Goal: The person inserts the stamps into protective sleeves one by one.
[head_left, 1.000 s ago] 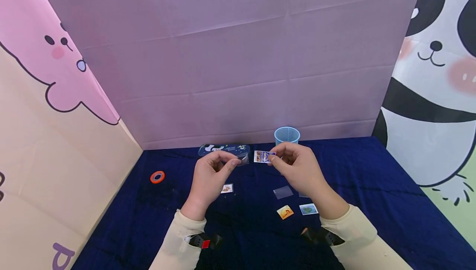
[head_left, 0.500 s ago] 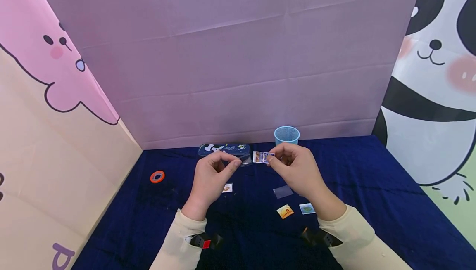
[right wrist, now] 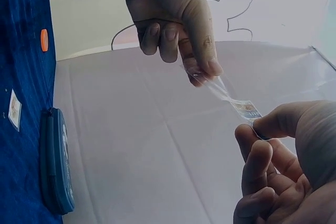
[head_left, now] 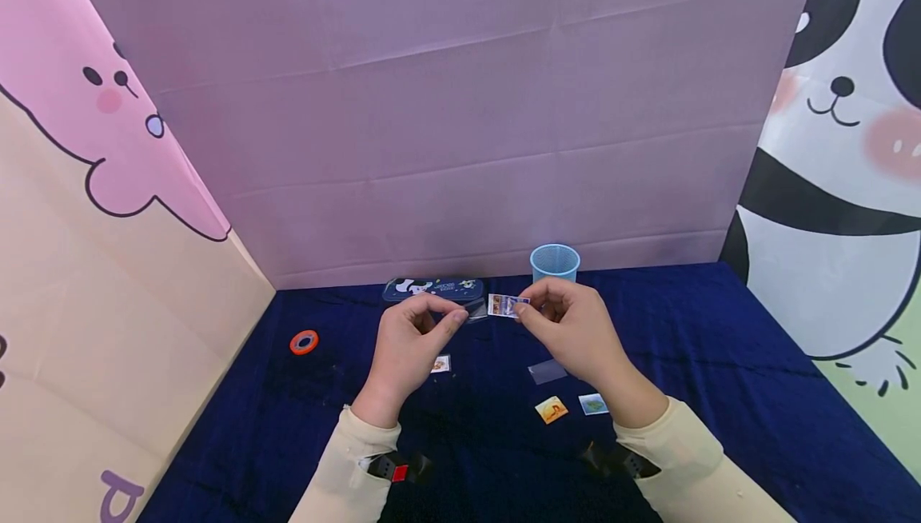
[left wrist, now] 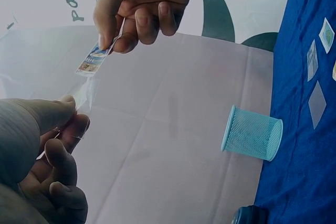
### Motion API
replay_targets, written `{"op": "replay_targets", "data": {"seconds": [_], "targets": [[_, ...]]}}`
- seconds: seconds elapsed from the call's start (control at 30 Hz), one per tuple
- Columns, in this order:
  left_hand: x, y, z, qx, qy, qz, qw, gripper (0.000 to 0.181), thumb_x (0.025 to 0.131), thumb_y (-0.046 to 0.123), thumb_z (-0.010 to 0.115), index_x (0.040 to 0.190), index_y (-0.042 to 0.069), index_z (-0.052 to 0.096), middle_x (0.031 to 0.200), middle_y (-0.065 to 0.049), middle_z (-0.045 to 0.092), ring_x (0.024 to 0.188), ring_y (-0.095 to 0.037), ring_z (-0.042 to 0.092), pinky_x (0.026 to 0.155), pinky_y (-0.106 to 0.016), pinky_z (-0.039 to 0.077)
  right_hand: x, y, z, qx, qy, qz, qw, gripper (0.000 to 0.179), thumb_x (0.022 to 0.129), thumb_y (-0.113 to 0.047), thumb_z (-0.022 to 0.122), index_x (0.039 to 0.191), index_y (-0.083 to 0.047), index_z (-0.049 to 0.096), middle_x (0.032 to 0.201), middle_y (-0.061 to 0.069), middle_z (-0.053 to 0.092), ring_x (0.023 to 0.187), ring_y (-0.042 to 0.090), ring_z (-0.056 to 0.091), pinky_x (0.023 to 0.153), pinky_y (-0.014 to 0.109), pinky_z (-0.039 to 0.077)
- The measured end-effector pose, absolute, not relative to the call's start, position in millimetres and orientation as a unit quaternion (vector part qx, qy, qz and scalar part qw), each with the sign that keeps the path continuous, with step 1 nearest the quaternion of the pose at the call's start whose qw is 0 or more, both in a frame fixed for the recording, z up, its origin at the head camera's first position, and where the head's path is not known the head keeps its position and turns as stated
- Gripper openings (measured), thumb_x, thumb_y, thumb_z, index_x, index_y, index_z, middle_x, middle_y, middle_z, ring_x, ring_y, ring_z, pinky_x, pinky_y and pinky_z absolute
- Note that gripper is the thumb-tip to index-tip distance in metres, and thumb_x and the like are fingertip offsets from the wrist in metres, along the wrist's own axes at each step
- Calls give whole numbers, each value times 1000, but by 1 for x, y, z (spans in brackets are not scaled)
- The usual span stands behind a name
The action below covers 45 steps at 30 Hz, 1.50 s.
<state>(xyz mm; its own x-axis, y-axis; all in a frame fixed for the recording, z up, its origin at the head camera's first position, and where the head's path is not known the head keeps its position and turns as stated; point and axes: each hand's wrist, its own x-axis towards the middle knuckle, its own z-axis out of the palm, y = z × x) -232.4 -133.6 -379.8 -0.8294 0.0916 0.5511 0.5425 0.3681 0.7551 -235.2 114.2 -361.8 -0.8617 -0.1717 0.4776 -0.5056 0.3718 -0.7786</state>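
Note:
My left hand [head_left: 408, 351] pinches a clear plastic sleeve [right wrist: 212, 84] between thumb and forefinger. Facing it, my right hand [head_left: 586, 335] pinches a small printed card [head_left: 501, 305] by one end. The card's free end points left at the sleeve, and in the right wrist view the two appear to meet. Whether the card's edge is inside the sleeve, I cannot tell. Both hands are raised above the dark blue cloth. Below the right hand lie a flat translucent sleeve [head_left: 548, 371], an orange card [head_left: 552, 410] and a blue-green card [head_left: 593, 404]. Another card [head_left: 441, 364] lies beside the left hand.
At the back stands a light blue mesh cup [head_left: 555, 261], with a dark blue pencil case [head_left: 434, 289] to its left. An orange ring-shaped roll [head_left: 305, 342] lies on the left of the cloth [head_left: 345, 459]. A mauve fabric wall [head_left: 460, 123] closes the back.
My right hand has shifted slightly left, bringing the printed card a little nearer the clear sleeve. The left hand stays nearly still.

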Motion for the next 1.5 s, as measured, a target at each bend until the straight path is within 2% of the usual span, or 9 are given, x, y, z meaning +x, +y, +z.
{"op": "replay_targets", "data": {"seconds": [0.27,0.5,0.83,1.13,1.5], "targets": [[-232,-134,-379,-197,-801,-525,210,7,96,26,79,102,22,82,71,-7,56,58,-20,49,51,-27,38,-239,112,-366,212,-817,513,155,4,98,-16,76,101,-12,76,74,-2,66,63,20,54,54,29,43],[-233,-134,-378,-199,-801,-523,213,7,96,26,79,102,22,82,68,-1,54,56,-20,48,50,-28,38,-241,113,-367,216,-822,505,150,3,98,-16,76,100,-14,75,74,-2,64,62,20,54,52,30,42],[-234,-135,-377,-198,-803,-521,213,8,97,27,78,101,22,82,66,-2,54,55,-19,48,49,-28,37,-242,113,-367,225,-829,490,150,4,97,-17,77,100,-15,75,74,-2,61,60,19,53,51,30,42],[-233,-135,-377,-197,-803,-526,200,9,97,29,77,102,23,82,65,-1,53,54,-20,48,48,-27,38,-242,114,-365,220,-837,487,122,3,97,-16,76,100,-15,74,71,0,62,60,20,57,49,31,44],[-232,-133,-378,-192,-807,-521,200,8,98,29,77,102,23,82,63,1,50,54,-20,47,49,-28,37,-241,116,-367,225,-842,474,124,7,95,-13,77,99,-17,75,68,-2,58,58,18,51,49,30,40]]}}
